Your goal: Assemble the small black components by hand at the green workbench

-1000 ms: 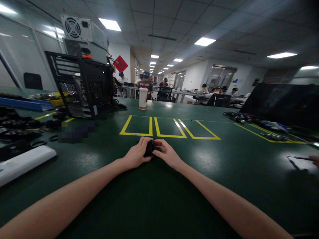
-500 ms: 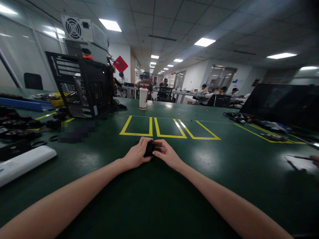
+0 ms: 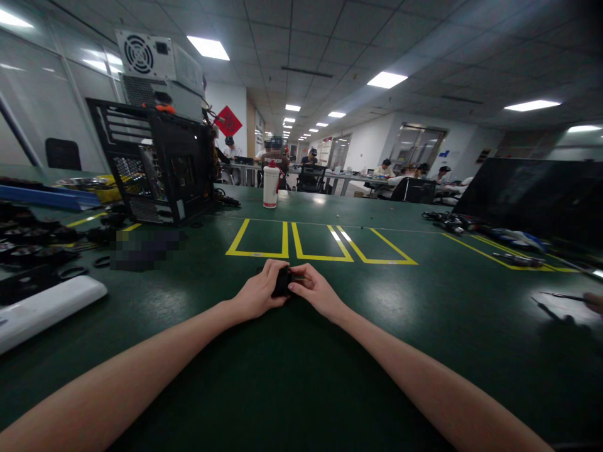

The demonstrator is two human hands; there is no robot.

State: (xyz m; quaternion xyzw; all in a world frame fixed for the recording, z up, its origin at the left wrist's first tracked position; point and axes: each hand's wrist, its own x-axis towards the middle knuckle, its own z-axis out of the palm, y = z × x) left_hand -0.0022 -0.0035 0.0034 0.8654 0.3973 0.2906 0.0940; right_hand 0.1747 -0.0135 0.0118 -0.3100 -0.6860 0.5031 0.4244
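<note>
Between my two hands, low over the green table, is a small black block-like part; its exact kind cannot be made out. My left hand is closed around its left side, fingers over the top and thumb below. From the right, my right hand pinches at the part's right edge with thumb and fingertips. Both hands cover much of it. Just beyond them lie yellow tape outlines on the tabletop.
A black computer case with power supplies on top stands at left. A white bottle is behind the tape. White casing lies near left, a dark monitor at right. Another person's hand holds a thin tool at far right.
My right thumb and fingertips have shifted very slightly at the black part's edge; my left hand stays put. The other person's tool at far right has moved a little.
</note>
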